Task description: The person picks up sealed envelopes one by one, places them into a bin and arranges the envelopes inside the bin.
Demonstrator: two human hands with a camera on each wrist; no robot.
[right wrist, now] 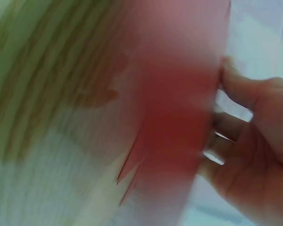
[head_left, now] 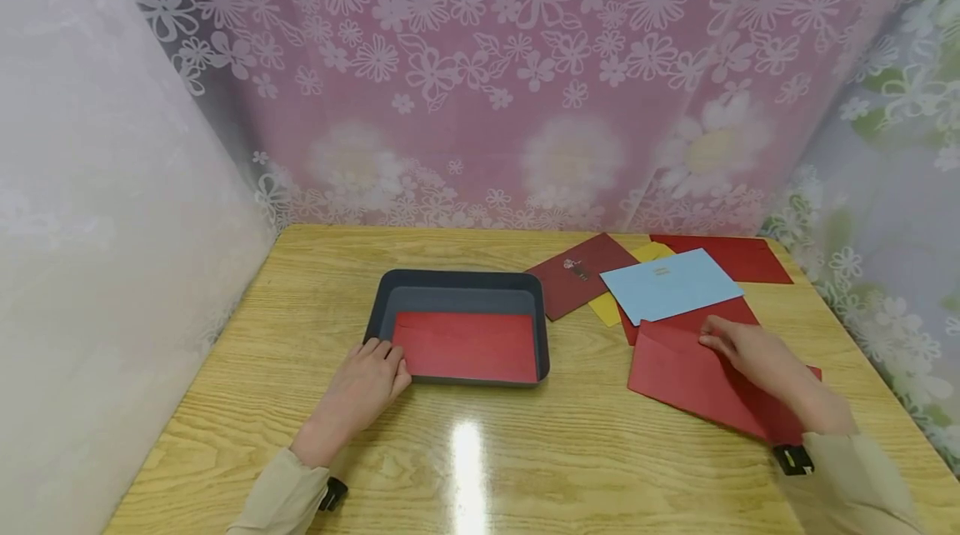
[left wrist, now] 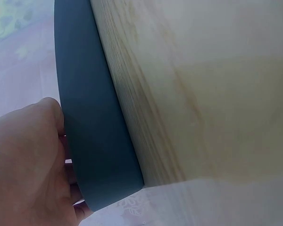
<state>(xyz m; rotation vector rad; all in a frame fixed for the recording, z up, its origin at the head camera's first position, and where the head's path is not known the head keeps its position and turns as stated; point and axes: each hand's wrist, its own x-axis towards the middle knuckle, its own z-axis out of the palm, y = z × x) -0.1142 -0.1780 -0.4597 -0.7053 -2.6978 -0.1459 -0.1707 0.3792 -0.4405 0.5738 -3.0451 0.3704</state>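
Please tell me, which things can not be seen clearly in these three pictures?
- Yellow envelope, head view: mostly covered by the blue envelope.
- Print on the dark red card, head view: too small to read.
- Right hand grip on the red envelope: right wrist view is blurred by motion.
- Tray, left wrist view: only its wall shows; inside is cut off.
- Left hand fingertips: hidden against the tray rim.

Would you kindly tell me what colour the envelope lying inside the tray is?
Red; the rectangular paper envelope shows best in the head view.

surface: wooden table (head_left: 525, 468); on it: dark tray (head_left: 457, 281) | loose envelopes (head_left: 675, 289), red, yellow, blue, overlapping at right
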